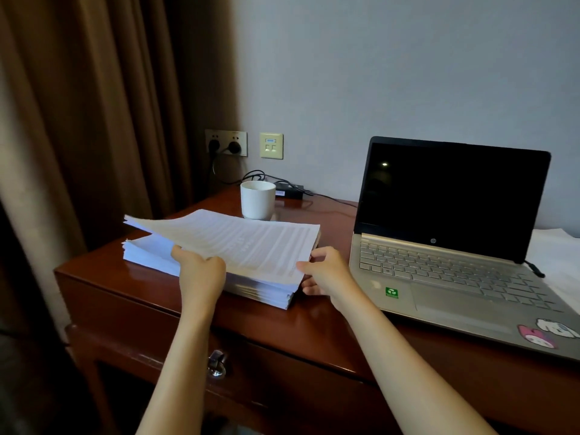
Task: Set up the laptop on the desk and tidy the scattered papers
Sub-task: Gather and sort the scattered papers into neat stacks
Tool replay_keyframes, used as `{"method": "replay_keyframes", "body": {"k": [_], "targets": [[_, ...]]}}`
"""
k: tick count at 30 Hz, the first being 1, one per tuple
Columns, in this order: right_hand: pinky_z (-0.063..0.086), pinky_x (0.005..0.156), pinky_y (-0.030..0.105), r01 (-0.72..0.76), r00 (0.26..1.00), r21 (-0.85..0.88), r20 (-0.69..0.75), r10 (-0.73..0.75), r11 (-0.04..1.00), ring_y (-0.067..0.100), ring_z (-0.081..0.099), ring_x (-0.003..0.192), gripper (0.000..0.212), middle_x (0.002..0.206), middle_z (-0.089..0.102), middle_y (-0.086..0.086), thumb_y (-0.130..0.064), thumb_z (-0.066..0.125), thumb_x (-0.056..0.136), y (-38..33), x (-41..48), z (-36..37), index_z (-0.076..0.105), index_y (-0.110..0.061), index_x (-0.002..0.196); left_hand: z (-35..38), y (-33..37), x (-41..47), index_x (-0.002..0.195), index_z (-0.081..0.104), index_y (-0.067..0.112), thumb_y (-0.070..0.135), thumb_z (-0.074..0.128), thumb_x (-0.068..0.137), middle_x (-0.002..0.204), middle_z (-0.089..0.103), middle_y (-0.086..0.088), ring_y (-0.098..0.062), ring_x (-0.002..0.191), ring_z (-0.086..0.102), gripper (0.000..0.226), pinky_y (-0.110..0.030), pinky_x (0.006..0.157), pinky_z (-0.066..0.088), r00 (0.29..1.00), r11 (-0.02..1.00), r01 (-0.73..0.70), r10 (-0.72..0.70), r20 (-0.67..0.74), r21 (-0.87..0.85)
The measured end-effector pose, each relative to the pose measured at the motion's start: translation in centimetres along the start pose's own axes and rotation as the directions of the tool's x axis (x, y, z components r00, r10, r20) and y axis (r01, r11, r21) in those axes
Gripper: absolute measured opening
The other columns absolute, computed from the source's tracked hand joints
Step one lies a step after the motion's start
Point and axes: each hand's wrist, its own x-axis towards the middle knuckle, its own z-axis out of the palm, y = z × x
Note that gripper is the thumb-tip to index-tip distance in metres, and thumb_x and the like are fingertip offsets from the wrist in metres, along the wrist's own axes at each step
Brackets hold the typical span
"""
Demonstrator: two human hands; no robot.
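Status at that frame, left to right. Brown fabric curtain (94,120) filled the left of frame. Reddish-brown polished wooden desk (125,279) ran from lower left to the right edge. Thick stack of white printed papers (251,246) sat on the desk's left half, centre-left of frame, its upper sheaf lifted and fanned above the base pile. Left hand (201,274) gripped the sheaf's near edge, fingers curled round it. Right hand (326,273) pinched the sheaf's near right corner, thumb on top, other fingers tucked under beside the pile. Gold metal laptop with dark screen (439,246) stood open right of centre, near the stack; whether they touched, couldn't tell.

Judgement: laptop looked set up, and squaring the papers was the step in hand. To do it well:
- lower the sheaf flat with hands on opposite edges
- tap the sides flush with the base
- stop the far edge short of the white ceramic mug (257,199) behind it

Fanned far-left corner would likely slip first. White sheet (555,262) at far right, partly under the laptop, probably needed collecting too; paper or cloth, couldn't tell.

Counts:
- one curtain
- one desk
- one stack
- two hands
- one metal drawer pull (216,364)
- one metal socket plate (226,142)
- one mug
- one cream data plate (271,146)
- one black power adapter (290,189)
- one laptop
- one green sticker (391,292)
- two cartoon stickers (546,332)
- one white sheet
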Motion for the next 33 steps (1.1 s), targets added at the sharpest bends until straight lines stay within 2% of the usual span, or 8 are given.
{"method": "replay_keyframes", "body": {"k": [2,4,7,12,16,20,25,33], "targets": [[0.045,0.039,0.019,-0.002,1.0,-0.02,-0.013,0.002,1.0,0.014,0.05,0.05,0.029,0.076,0.054,0.009,-0.005,0.059,0.088,0.1,0.0,0.1,0.04,-0.011,0.109,-0.2,-0.3,-0.1,0.149,-0.002,0.005,-0.007,0.038,0.088,0.118,0.051,-0.014,-0.028,0.099,0.054,0.074,-0.032,0.081,0.042,1.0,0.999,-0.024,0.024,-0.007,0.023],[0.045,0.04,0.02,0.01,1.0,-0.051,-0.02,-0.011,0.999,0.014,0.049,0.048,0.032,0.071,0.053,0.008,-0.004,0.059,0.088,0.1,-0.1,0.1,0.04,-0.01,0.113,-0.2,-0.4,-0.1,0.149,-0.001,0.004,-0.009,0.04,0.086,0.145,0.032,-0.019,-0.035,0.116,0.046,0.077,-0.036,0.09,0.04,0.998,0.996,-0.056,0.059,-0.035,0.063],[0.046,0.041,0.02,0.026,0.999,-0.123,-0.03,-0.029,0.992,0.014,0.049,0.049,0.04,0.072,0.052,0.007,-0.005,0.059,0.088,0.1,-0.2,0.3,0.038,-0.009,0.121,0.0,-0.4,-0.5,0.15,-0.005,0.006,-0.012,0.041,0.086,0.147,0.017,-0.023,-0.034,0.105,0.041,0.081,-0.036,0.087,0.036,0.993,0.98,-0.083,0.096,-0.068,0.181],[0.052,0.06,0.033,0.062,0.995,-0.247,-0.064,-0.081,0.967,0.018,0.051,0.048,0.037,0.068,0.054,0.006,-0.006,0.061,0.085,0.5,0.0,0.7,0.04,-0.011,0.115,0.3,-0.9,-0.3,0.15,0.007,0.011,-0.017,0.043,0.081,0.153,-0.003,-0.019,-0.039,0.132,0.015,0.083,-0.041,0.106,0.029,0.983,0.931,-0.097,0.146,-0.115,0.352],[0.048,0.059,0.033,0.116,0.983,-0.402,-0.085,-0.163,0.908,0.022,0.059,0.061,0.034,0.084,0.059,0.007,-0.014,0.063,0.084,0.4,-0.6,0.5,0.045,-0.011,0.113,0.6,-1.1,-0.1,0.149,0.009,0.011,-0.012,0.051,0.081,0.154,-0.006,-0.022,-0.041,0.139,0.007,0.083,-0.045,0.113,0.018,0.973,0.83,-0.13,0.211,-0.089,0.542],[0.036,0.068,0.027,0.185,0.941,-0.727,-0.064,-0.333,0.662,0.027,0.057,0.099,0.029,0.109,0.061,0.005,-0.015,0.053,0.088,-0.4,-1.4,0.2,0.048,-0.016,0.117,1.9,0.2,-0.2,0.149,0.009,0.011,-0.002,0.053,0.085,0.154,-0.001,-0.024,-0.041,0.141,0.007,0.079,-0.046,0.113,0.018,0.966,0.709,-0.21,0.257,0.031,0.673],[0.036,0.072,0.027,0.207,0.923,-0.771,-0.049,-0.381,0.602,0.025,0.054,0.107,0.03,0.118,0.058,0.003,-0.013,0.049,0.088,-1.9,-1.1,-1.6,0.049,-0.016,0.118,4.6,3.4,-0.6,0.149,0.014,0.017,0.008,0.047,0.089,0.155,0.005,-0.019,-0.036,0.143,0.005,0.069,-0.045,0.113,0.016,0.93,0.649,-0.363,0.208,0.303,0.669],[0.041,0.096,0.039,0.033,0.942,-0.908,-0.112,-0.316,0.418,0.03,0.038,0.128,0.054,0.142,0.038,0.01,-0.029,0.046,0.094,-2.1,-0.4,-7.9,0.03,-0.018,0.144,10.6,6.2,-3.0,0.151,0.007,0.024,0.025,0.039,0.097,0.158,-0.004,-0.012,-0.032,0.145,-0.009,0.063,-0.045,0.116,0.004,0.692,0.414,-0.698,0.178,0.7,0.585]]}}
